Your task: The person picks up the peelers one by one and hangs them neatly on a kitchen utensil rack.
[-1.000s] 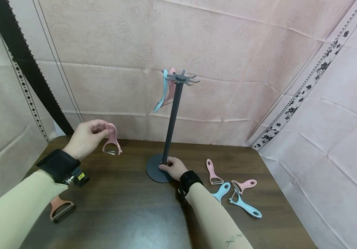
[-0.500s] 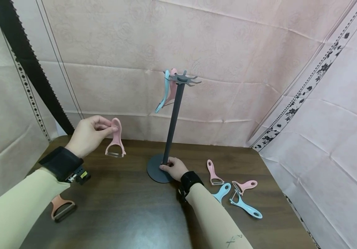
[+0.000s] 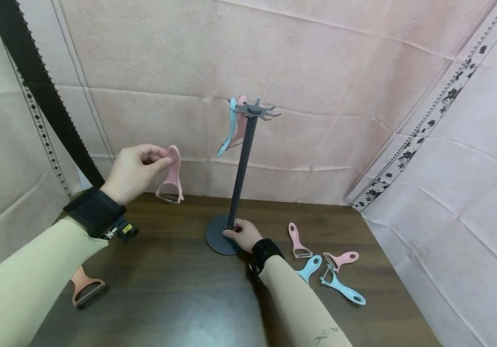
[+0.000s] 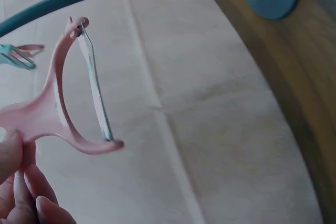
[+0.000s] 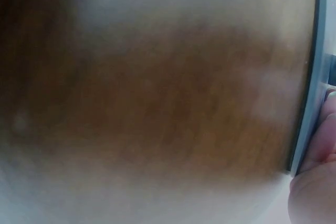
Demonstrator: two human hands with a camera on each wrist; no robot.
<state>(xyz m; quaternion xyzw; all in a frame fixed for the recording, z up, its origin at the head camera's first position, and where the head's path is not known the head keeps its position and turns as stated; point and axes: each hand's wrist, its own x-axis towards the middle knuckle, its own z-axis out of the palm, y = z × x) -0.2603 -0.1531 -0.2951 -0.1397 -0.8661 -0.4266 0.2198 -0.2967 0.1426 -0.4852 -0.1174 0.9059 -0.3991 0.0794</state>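
My left hand (image 3: 133, 169) pinches a pink Y-shaped peeler (image 3: 173, 172) by the end of its handle, raised in front of the back cloth, left of a dark grey stand (image 3: 241, 173). Its metal blade (image 4: 96, 88) points down in the head view. At the foot of the stand, my right hand (image 3: 246, 236) grips the bottom of the pole, just over the round base (image 3: 217, 237). From the hooked top (image 3: 254, 110) hang a light blue peeler (image 3: 232, 126) and another pink one (image 3: 241, 124), both on the left side.
On the table's right lie two pink peelers (image 3: 296, 237) (image 3: 344, 259) and two blue peelers (image 3: 311, 266) (image 3: 347, 292). An orange-pink peeler (image 3: 84, 283) lies at the left, partly behind the left forearm. Patterned cloth (image 3: 317, 72) encloses the back and sides.
My left hand has risen and moved right, toward the stand, carrying the pink peeler. The right hand keeps its place at the foot of the pole.
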